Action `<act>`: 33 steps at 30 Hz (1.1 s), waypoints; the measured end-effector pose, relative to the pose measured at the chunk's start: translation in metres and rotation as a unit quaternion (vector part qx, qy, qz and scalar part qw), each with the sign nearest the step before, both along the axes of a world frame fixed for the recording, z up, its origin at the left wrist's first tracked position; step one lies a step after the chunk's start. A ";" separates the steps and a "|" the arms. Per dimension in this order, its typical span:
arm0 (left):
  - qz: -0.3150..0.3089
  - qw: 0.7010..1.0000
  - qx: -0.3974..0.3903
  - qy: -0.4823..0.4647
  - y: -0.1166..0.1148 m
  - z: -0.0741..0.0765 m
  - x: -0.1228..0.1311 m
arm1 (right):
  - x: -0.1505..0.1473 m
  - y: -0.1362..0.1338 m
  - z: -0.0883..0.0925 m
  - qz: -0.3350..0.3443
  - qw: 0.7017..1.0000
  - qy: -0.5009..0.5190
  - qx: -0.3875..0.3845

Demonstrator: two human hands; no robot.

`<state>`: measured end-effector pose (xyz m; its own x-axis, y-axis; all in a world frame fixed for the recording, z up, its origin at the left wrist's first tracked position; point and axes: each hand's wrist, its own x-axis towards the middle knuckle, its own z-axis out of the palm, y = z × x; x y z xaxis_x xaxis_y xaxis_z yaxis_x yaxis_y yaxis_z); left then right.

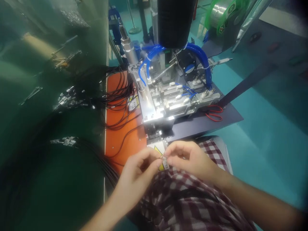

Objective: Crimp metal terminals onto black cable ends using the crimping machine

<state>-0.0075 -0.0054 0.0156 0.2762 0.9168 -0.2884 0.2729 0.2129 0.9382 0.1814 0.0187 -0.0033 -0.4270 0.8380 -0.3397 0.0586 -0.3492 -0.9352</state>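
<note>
Now a bare left hand [137, 170] and a bare right hand [191, 157] are pinching one tiny pale piece [163, 157], too small to identify, between closed fingertips before one of two white-and-yellow labels [158, 148], dark Chinese characters showing, near the silver metal machine's [176, 110] front edge, teal floor [262, 147] opening rightward
</note>
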 end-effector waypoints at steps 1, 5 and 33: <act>0.000 1.000 -0.003 0.001 0.000 0.000 0.000 | -0.001 0.000 0.000 -0.006 1.000 0.011 -0.008; -0.001 1.000 -0.012 0.000 0.000 -0.001 0.000 | -0.005 0.002 0.003 -0.017 0.999 0.032 -0.030; -0.067 0.814 0.483 0.316 -0.020 -0.001 -0.006 | -0.004 -0.023 0.009 -0.021 0.934 -0.148 0.324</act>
<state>-0.0137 -0.0258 0.0143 0.4690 0.7739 0.4256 0.7260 -0.6123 0.3132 0.1774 -0.0047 0.0059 -0.3561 0.9229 0.1460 0.3474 0.2759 -0.8962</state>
